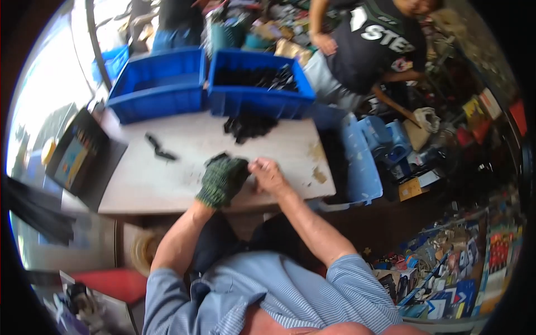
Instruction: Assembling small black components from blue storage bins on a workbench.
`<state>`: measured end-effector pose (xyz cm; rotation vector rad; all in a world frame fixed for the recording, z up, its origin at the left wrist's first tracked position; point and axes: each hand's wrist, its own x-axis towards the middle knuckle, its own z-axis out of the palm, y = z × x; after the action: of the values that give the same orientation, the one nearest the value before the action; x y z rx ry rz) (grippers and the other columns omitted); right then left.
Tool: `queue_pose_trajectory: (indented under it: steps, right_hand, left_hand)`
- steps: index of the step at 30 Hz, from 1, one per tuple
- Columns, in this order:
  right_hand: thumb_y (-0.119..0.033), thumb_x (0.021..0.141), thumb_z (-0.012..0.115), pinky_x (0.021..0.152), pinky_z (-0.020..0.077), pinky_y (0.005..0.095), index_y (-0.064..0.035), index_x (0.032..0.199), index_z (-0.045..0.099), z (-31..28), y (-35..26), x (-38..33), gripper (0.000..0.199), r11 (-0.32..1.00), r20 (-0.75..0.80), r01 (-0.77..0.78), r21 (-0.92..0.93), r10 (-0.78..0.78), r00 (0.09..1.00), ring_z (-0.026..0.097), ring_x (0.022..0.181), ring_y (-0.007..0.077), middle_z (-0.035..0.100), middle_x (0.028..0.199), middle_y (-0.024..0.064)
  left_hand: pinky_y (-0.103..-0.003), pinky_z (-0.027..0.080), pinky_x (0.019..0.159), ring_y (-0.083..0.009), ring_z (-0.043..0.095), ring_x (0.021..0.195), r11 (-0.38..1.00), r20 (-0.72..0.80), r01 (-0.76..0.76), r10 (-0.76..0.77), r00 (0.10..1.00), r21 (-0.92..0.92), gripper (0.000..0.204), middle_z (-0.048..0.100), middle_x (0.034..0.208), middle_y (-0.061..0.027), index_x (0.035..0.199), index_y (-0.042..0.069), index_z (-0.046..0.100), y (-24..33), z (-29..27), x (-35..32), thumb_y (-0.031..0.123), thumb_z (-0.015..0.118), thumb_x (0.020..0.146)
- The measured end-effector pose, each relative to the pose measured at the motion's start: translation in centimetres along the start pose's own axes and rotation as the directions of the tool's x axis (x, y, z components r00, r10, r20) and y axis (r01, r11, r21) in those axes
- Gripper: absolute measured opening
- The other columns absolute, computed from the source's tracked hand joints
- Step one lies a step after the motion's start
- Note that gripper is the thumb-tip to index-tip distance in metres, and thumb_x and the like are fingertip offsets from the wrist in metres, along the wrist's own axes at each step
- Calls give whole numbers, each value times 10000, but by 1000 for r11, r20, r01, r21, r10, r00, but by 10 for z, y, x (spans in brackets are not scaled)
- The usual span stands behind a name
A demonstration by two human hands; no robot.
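Note:
My left hand [223, 181], in a dark green knit glove, is closed above the white table [139, 184]. A small black part [216, 158] shows at the far side of the glove, its shape mostly hidden by the fingers. My bare right hand [269, 176] is right beside it, fingertips pinched together close to the glove; what they hold is too small and blurred to name. Two slim black pieces [162, 152] lie on the table to the left. A heap of black parts [248, 128] lies beyond my hands, against a blue bin.
Two blue bins stand along the far edge, the left one [159, 106] and the right one [262, 103] holding black parts. A light blue tub [360, 162] is at the table's right. A dark box [75, 153] stands left. Another person [374, 50] is at the back right.

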<state>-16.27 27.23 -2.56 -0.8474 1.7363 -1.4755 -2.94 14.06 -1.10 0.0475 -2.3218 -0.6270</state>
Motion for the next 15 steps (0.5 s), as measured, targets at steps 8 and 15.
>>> queue_pose_trajectory:
  steps: [8, 15]
  right_hand:
    - [-207, 1019, 501, 468, 290, 268, -68, 742, 484, 6, 4, -5, 310, 969, -97, 241, -60, -246, 964, 321, 560, 48, 389, 658, -51]
    - [-392, 994, 492, 385, 500, 335, -102, 767, 489, 20, -12, -13, 368, 967, -204, 13, 255, 41, 978, 308, 378, 92, 281, 471, -31]
  left_hand:
    - [-435, 523, 700, -342, 656, 807, 978, -14, 192, -194, 981, -86, 238, 691, 877, -125, 1062, 96, 670, 14, 9, -14, 183, 693, 842]
    - [-465, 483, 744, -340, 600, 911, 827, 3, 263, -304, 953, 496, 252, 641, 916, -103, 1056, 173, 716, -23, -31, -13, 203, 690, 807]
